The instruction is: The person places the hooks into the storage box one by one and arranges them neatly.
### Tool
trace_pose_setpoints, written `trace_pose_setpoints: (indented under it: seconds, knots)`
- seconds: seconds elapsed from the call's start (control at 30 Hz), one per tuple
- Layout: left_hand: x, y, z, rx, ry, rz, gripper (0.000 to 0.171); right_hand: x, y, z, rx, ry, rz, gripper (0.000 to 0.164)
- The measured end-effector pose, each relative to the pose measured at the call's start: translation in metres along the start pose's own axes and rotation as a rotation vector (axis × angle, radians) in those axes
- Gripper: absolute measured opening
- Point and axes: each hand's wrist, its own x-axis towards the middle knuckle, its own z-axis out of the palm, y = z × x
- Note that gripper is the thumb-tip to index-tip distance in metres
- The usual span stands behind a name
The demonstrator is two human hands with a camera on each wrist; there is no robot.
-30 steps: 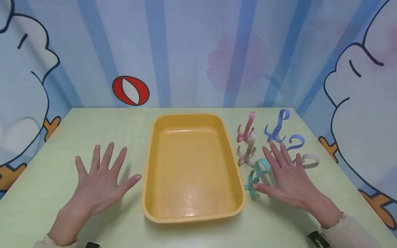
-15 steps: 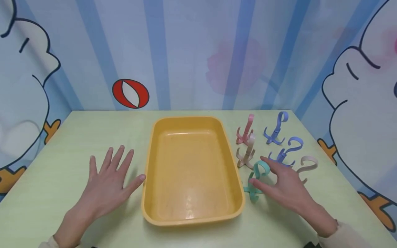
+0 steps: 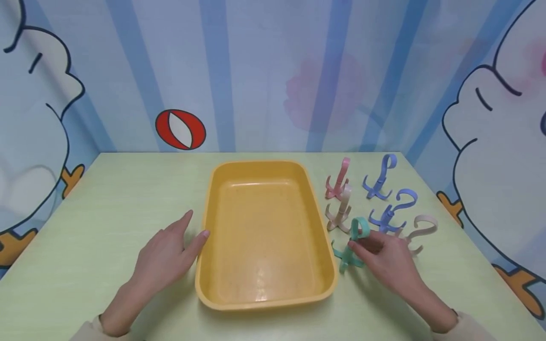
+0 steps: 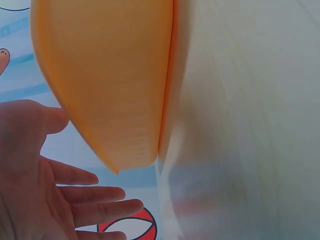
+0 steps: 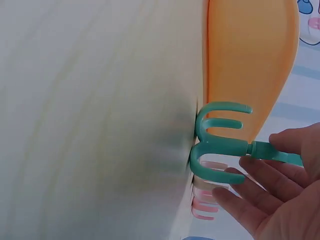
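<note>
My right hand (image 3: 390,263) pinches the stem of a green four-prong hanging hook (image 3: 348,255) between thumb and fingers. The hook is upright, its curled top just above my fingertips, its prongs down at the table beside the tray. In the right wrist view, the thumb lies on one side of the green hook (image 5: 225,146) and the fingers on the other. My left hand (image 3: 164,258) is at the left side of the yellow tray (image 3: 266,305), thumb tip right at the rim. In the left wrist view, the left hand's fingers (image 4: 100,194) are straight and hold nothing.
Behind the green hook stand a beige hook (image 3: 341,213) and a pink hook (image 3: 339,182). Two blue hooks, one far (image 3: 378,182) and one nearer (image 3: 388,218), are to the right, with another beige hook (image 3: 422,227) beyond my right hand. A patterned wall (image 3: 264,80) borders the table.
My right hand has lowered and closed from spread fingers to a pinch on the green hook, which has shifted slightly. My left hand has moved right, to the tray's rim.
</note>
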Motion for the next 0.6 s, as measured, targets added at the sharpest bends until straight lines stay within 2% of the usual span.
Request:
trace_pose_setpoints:
  seconds: [0.37, 0.6]
  knots:
    - [0.006, 0.0056, 0.003, -0.011, -0.025, -0.03, 0.081, 0.0055, -0.0022, 0.0014, 0.074, 0.112, -0.005, 0.025]
    - [0.0083, 0.0067, 0.0073, -0.031, -0.023, -0.005, 0.08, 0.0059, -0.0006, 0.0016, 0.139, 0.132, -0.018, 0.025]
